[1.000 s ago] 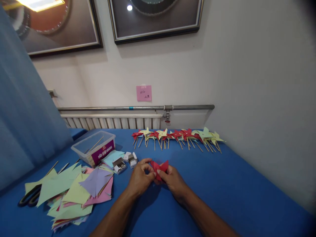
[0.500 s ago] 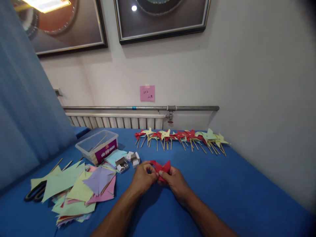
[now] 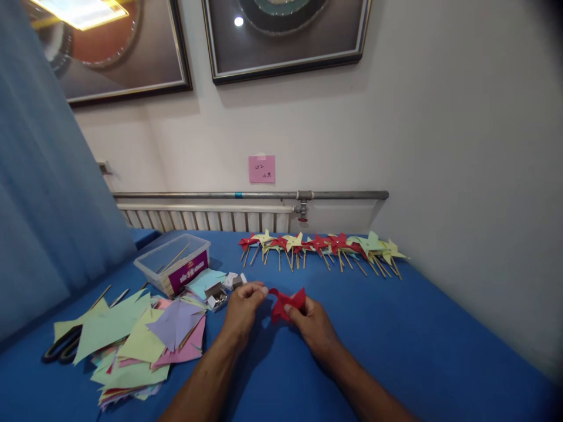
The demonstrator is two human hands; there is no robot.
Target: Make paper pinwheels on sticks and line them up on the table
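Note:
My right hand (image 3: 317, 325) pinches a red paper pinwheel (image 3: 287, 306), its thumb pressed on the middle of the folded paper. To the left of it, my left hand (image 3: 243, 310) is apart from the paper, thumb and forefinger drawn together; whether anything small is between them I cannot make out. Close beyond the left hand are small open boxes; one box (image 3: 217, 297) holds shiny metal pins. A second box (image 3: 238, 281) is partly hidden by that hand.
At left lie a pile of coloured paper squares (image 3: 145, 337), black-handled scissors (image 3: 65, 346) and a clear plastic tub (image 3: 147, 264) with thin sticks. Finished pinwheels on sticks (image 3: 316, 243) line the back of the blue table (image 3: 396, 346). A radiator (image 3: 211, 220) runs along the wall.
My left hand has let go of the red paper and moved left toward the small boxes. The right hand keeps hold of the paper, which now shows more of its pinwheel shape.

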